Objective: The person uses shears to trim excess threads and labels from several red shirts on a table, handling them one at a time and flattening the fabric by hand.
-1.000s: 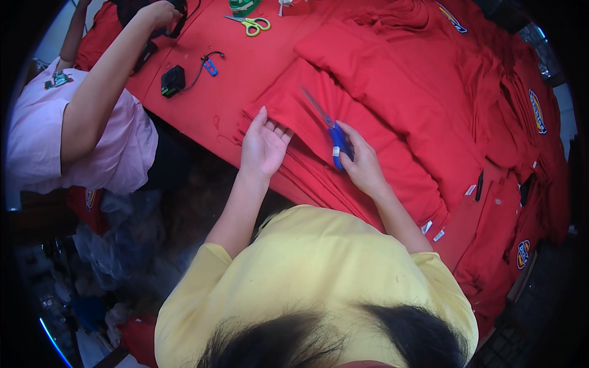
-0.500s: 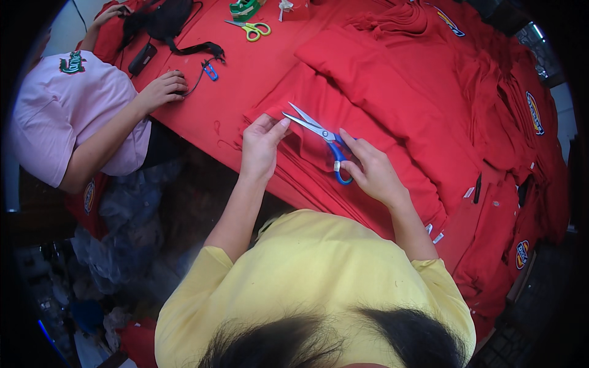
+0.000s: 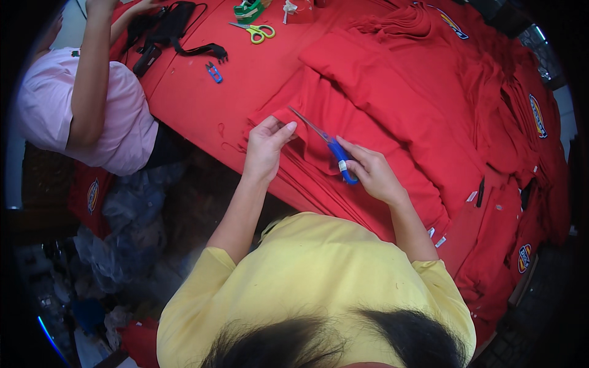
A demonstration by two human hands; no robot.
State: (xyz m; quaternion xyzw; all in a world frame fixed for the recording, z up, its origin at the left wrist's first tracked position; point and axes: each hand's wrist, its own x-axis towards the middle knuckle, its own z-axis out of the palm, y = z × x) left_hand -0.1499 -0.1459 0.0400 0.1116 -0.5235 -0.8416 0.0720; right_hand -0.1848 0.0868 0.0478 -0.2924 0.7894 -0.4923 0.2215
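Note:
My right hand (image 3: 371,168) grips the blue handles of a pair of scissors (image 3: 339,158). Their blades look closed or edge-on and point up and left, toward my left hand. Over the edge of a folded red garment (image 3: 353,116), my left hand (image 3: 267,147) has thumb and fingertips drawn together in a pinch; whatever is between them is too small or hidden to make out. The blade tips lie just beyond my left fingertips, above the red cloth.
More red garments (image 3: 509,116) with patches are heaped at the right. Yellow-handled scissors (image 3: 261,34), a green tape dispenser (image 3: 248,10), blue thread snips (image 3: 213,72) and a black strapped bag (image 3: 178,24) lie farther off. A co-worker in a pink shirt (image 3: 55,104) is at the left.
The scissors in my right hand have gone from open blades to closed or edge-on. My left hand has hardly moved. The co-worker's hand has lifted off the table, away from the snips.

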